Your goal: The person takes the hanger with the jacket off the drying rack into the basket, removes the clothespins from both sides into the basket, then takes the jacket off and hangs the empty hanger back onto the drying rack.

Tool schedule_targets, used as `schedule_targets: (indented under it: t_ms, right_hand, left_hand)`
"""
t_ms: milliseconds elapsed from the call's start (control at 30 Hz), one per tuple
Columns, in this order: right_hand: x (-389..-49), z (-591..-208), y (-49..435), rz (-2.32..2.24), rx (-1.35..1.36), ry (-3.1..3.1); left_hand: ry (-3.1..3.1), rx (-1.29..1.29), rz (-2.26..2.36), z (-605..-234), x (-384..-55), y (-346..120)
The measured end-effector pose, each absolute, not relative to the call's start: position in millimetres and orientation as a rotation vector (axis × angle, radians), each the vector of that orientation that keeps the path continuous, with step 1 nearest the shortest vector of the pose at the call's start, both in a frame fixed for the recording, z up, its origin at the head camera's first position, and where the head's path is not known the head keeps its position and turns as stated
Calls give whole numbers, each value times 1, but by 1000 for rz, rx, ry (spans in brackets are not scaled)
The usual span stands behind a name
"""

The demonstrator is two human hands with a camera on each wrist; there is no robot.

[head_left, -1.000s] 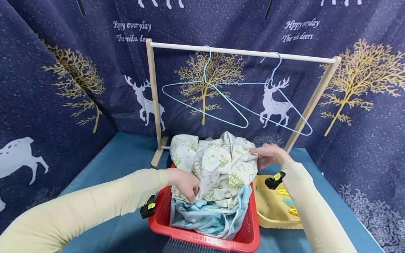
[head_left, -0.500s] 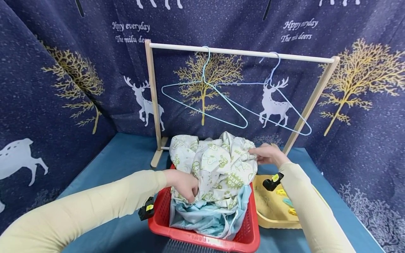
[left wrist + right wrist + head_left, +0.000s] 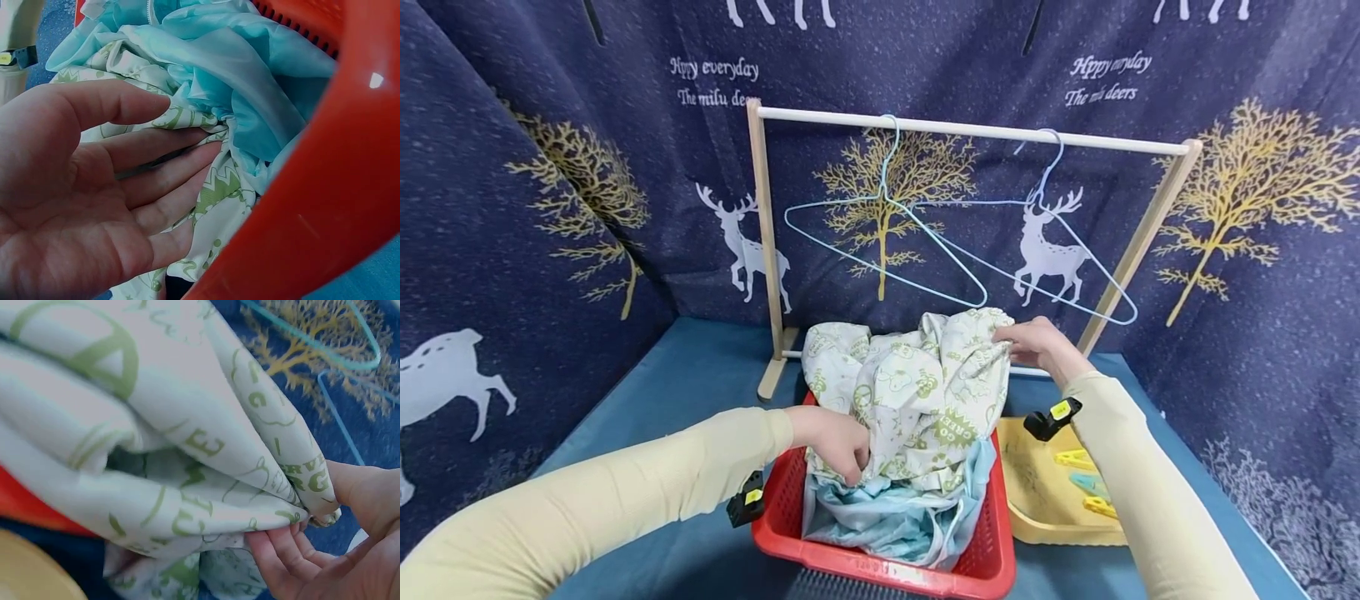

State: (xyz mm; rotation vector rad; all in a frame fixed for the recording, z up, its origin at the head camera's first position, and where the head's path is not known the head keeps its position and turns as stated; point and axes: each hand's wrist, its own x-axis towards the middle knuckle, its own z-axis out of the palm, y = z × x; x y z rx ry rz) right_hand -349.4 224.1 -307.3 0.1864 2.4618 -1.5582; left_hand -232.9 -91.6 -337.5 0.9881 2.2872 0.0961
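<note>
A white garment with green print (image 3: 898, 383) lies heaped over the back of a red basket (image 3: 887, 571). Its right end is raised, pinched between thumb and fingers of my right hand (image 3: 1037, 342). In the right wrist view, the right hand (image 3: 350, 537) holds a bunched edge of the printed cloth (image 3: 206, 469). My left hand (image 3: 835, 442) is at the heap's left front. The left wrist view has the left hand (image 3: 94, 194) with fairly straight fingers, tips tucked into the printed cloth and thumb apart. A light blue garment (image 3: 895, 517) lies crumpled beneath.
Behind the basket stands a wooden rack (image 3: 970, 129) with a light blue hanger (image 3: 883, 200) and a bluish-purple hanger (image 3: 1037, 204). At the basket's right sits a yellow tray (image 3: 1045, 533) with yellow clothespins (image 3: 1075, 459) and a green one (image 3: 1086, 482). A patterned curtain hangs behind.
My right hand has moved slightly up, lifting the right end of the printed garment higher. The left hand stays nearly where it was.
</note>
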Motion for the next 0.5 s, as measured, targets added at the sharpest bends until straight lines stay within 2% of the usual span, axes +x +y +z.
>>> schedule_targets:
  t_ms: [500]
  right_hand:
    - [-302,-264,183,-1655,-133,2505]
  left_hand:
    - [2331,953,126,-341,-229,-93]
